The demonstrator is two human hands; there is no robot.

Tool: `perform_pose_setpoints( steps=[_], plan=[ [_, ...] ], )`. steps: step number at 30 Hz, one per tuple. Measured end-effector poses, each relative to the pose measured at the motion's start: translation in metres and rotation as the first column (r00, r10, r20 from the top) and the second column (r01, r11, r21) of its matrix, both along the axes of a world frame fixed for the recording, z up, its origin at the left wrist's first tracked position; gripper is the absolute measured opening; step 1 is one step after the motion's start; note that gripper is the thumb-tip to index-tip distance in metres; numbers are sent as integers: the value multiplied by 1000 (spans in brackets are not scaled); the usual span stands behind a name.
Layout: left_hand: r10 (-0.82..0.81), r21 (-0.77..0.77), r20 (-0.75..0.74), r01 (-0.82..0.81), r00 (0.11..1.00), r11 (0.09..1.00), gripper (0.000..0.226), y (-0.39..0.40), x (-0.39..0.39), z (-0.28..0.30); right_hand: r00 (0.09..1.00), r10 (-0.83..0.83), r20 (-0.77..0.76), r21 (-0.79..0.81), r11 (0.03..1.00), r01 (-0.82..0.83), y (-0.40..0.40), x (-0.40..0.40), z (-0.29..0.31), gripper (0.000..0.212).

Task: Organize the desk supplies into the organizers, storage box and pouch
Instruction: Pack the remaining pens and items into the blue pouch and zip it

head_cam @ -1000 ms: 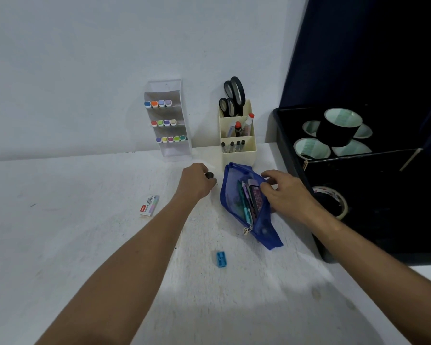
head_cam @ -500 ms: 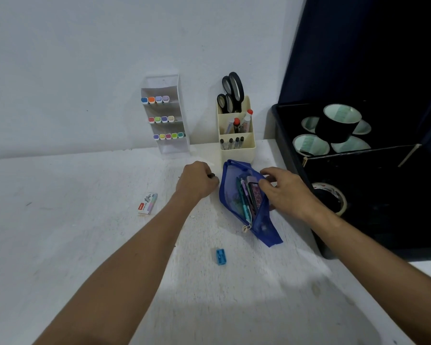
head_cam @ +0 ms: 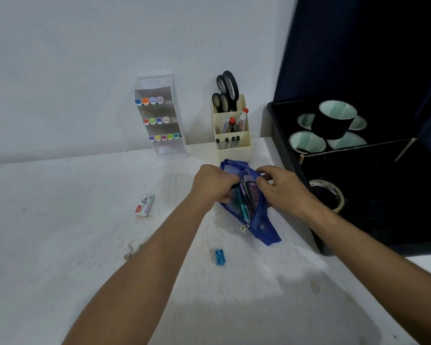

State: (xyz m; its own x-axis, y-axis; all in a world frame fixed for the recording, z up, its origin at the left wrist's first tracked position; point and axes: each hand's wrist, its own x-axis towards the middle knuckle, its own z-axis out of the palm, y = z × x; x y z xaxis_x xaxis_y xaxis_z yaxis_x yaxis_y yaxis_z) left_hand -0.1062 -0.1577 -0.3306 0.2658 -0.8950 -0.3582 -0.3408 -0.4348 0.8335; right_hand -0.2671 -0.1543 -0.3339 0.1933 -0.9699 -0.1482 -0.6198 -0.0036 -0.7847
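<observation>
A blue mesh pouch (head_cam: 259, 224) lies open on the white desk, with pens and a dark patterned item inside. My left hand (head_cam: 214, 183) is over the pouch's left side, closed on a small dark pen-like item whose tip points into the opening. My right hand (head_cam: 281, 185) pinches the pouch's right edge and holds it open. A blue sharpener (head_cam: 220, 256) lies on the desk in front of the pouch. A box of staples (head_cam: 145, 205) lies to the left.
A clear marker organizer (head_cam: 159, 118) and a cream holder (head_cam: 232, 135) with scissors and pens stand at the wall. A dark storage box (head_cam: 294, 168) on the right holds tape rolls, one clear roll (head_cam: 330, 192) nearest my right hand.
My left hand moved right with the small dark item, from the desk beside the pouch onto its opening. My right hand shifted up to the pouch's right edge.
</observation>
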Motion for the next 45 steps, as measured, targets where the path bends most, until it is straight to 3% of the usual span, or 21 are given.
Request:
perform_pose_setpoints(
  steps=[4, 6, 9, 13, 17, 20, 26, 31, 35, 39, 42, 45],
  plan=[
    [189, -10, -316, -202, 930, 979, 10, -9, -10, -6, 1000, -6, -2, -8, 1000, 6, 0, -1, 1, 39],
    [196, -3, -364, -212, 911, 977, 1, -7, -14, -6, 1000, -1, 0, -15, 1000, 1, 0, -1, 1, 37],
    [163, -13, -305, -175, 938, 984, 17, -1, -9, -5, 1000, 5, 7, -13, 1000, -5, 0, -1, 1, 34],
    [103, -61, -216, -118, 971, 991, 18, 10, 7, -2, 999, 27, 20, -9, 1000, -27, 1, 0, 1, 31],
    [-118, -83, 99, 126, 988, 989, 13, 31, 30, 0, 998, 63, -5, 12, 998, -63, 1, 1, -1, 41],
    [-367, 61, 261, 364, 893, 929, 11, 51, 44, 2, 996, 89, -3, 35, 995, -89, 2, 3, -1, 44],
    [-654, 236, 267, 610, 708, 756, 38, 77, 49, -8, 996, 89, 24, 65, 994, -90, 4, 2, 1, 44],
    [-766, 300, 307, 706, 565, 641, 46, 84, 46, -17, 996, 94, 1, 44, 995, -94, 4, 2, 1, 40],
    [-776, 277, 342, 733, 530, 622, 38, 85, 47, -21, 996, 93, -16, 32, 995, -92, 4, 1, 1, 41],
    [-732, 238, 371, 704, 571, 669, 34, 77, 51, -17, 996, 89, -12, 44, 995, -88, 4, 1, 1, 45],
    [-600, 137, 437, 610, 670, 780, 36, 64, 51, -6, 996, 87, -10, 48, 995, -86, 5, 2, 3, 45],
    [-469, 24, 409, 505, 783, 863, 30, 51, 40, 4, 996, 84, -6, 43, 996, -84, 5, 2, 4, 45]
  ],
)
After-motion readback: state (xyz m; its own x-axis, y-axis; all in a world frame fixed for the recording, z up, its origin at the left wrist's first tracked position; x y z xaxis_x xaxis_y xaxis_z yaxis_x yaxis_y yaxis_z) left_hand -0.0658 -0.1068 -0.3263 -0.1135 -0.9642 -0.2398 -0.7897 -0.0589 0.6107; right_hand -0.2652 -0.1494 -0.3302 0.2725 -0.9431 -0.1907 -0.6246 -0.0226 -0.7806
